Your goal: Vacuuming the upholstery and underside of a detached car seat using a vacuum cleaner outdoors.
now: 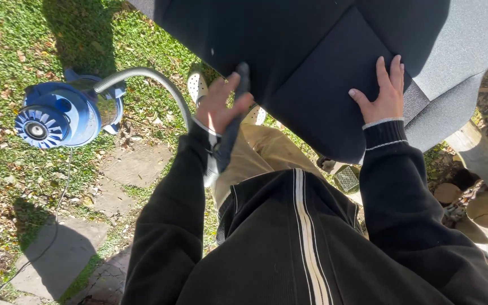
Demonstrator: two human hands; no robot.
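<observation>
My left hand [221,104] grips a dark vacuum nozzle [234,121] and presses its tip against the edge of a large black padded seat cushion [306,62]. A grey ribbed hose [148,76] runs from the nozzle to a blue canister vacuum [60,113] standing on the grass at the left. Flat on the cushion's dark fabric lies my right hand [385,93], fingers spread, holding nothing. Both arms wear black sleeves with white-striped cuffs.
Grass with dry leaves and flat paving stones [63,254] lie below. A power cord [57,209] trails from the vacuum across the ground. Logs [481,158] and cut wood lie at the right. My tan trousers and white perforated shoe [197,86] show beneath the cushion.
</observation>
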